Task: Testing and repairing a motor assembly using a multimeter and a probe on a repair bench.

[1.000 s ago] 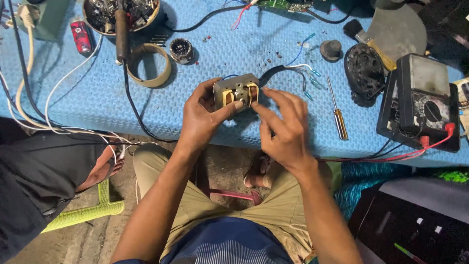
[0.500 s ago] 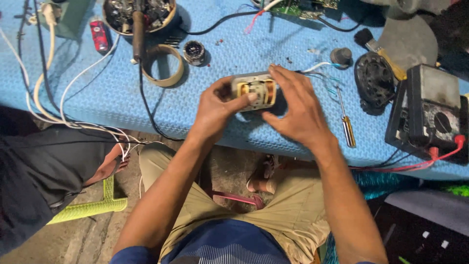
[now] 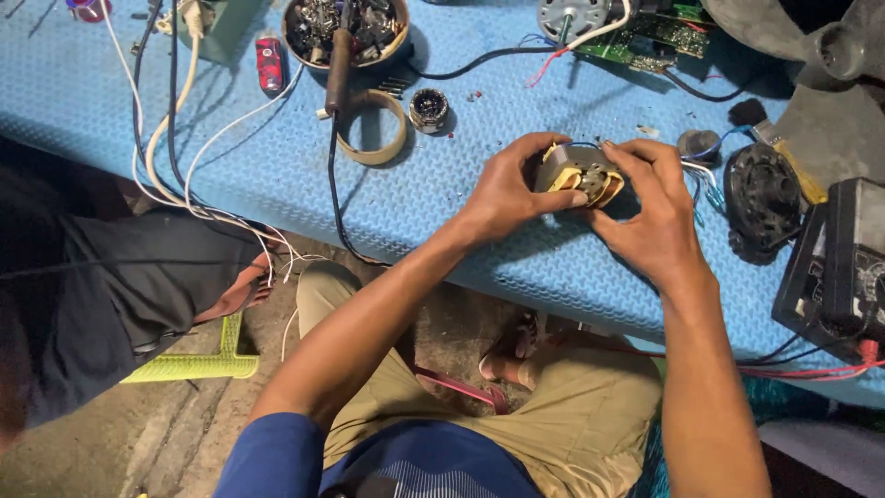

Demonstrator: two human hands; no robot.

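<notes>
Right now both hands hold a small grey motor stator (image 3: 579, 173) with yellow-wrapped windings just above the blue worktop (image 3: 277, 175), near its front edge toward the right side. The left hand (image 3: 512, 189) pinches it from the left, thumb laid across its face; the right hand (image 3: 650, 207) cups it from the right, fingers curled over the top. Thin wires (image 3: 705, 175) trail from it toward the right. This looks like an inspecting or turning step; any further turn calls for a firm two-handed grip and slack in those wires.
</notes>
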